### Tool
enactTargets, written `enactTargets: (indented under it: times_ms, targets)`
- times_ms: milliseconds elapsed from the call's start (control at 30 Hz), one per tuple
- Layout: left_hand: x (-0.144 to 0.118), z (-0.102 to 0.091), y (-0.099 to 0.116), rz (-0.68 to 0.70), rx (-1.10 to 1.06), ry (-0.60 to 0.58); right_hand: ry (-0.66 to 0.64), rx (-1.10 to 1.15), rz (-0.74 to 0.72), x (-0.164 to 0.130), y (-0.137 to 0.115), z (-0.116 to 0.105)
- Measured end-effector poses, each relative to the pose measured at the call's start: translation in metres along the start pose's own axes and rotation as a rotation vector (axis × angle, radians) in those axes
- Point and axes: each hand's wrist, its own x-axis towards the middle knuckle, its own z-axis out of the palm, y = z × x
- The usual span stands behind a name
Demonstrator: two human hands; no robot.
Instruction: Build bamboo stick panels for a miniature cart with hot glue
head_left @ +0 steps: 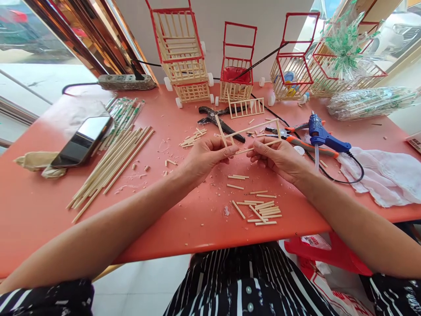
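Note:
A small rectangular frame of thin wooden sticks (254,127) is held up over the table between both hands. My left hand (210,152) pinches its left end, where one stick juts up past the corner. My right hand (274,157) grips the near stick toward the right end, thumb on top. Short cut sticks (268,208) lie in a loose pile on the table below. Behind the hands rests a ladder-like stick panel (247,108). Black pliers (222,123) lie beyond my left hand, and a blue glue gun (325,135) stands to the right of my right hand.
Long wooden sticks (113,169) and a phone (82,140) lie on the left. Miniature stick carts with red trim (184,52) line the wall. Orange-handled pliers (311,145), a cable, a white cloth (384,175) and a wrapped bundle (371,103) occupy the right. A power strip (126,82) sits behind.

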Motion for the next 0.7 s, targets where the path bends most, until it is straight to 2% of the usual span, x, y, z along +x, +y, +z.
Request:
enactTargets:
  times_ms: [267,700]
  targets:
    - [-0.0018,0.0046,-0.0037,0.076,0.001,0.054,0.001,-0.011,-0.039,-0.0009,0.0059,-0.0015]
    - [-0.0058,0.0099,-0.0021,0.066,-0.008,0.083,0.01,0.01,-0.058,-0.0034,0.0043,0.0035]
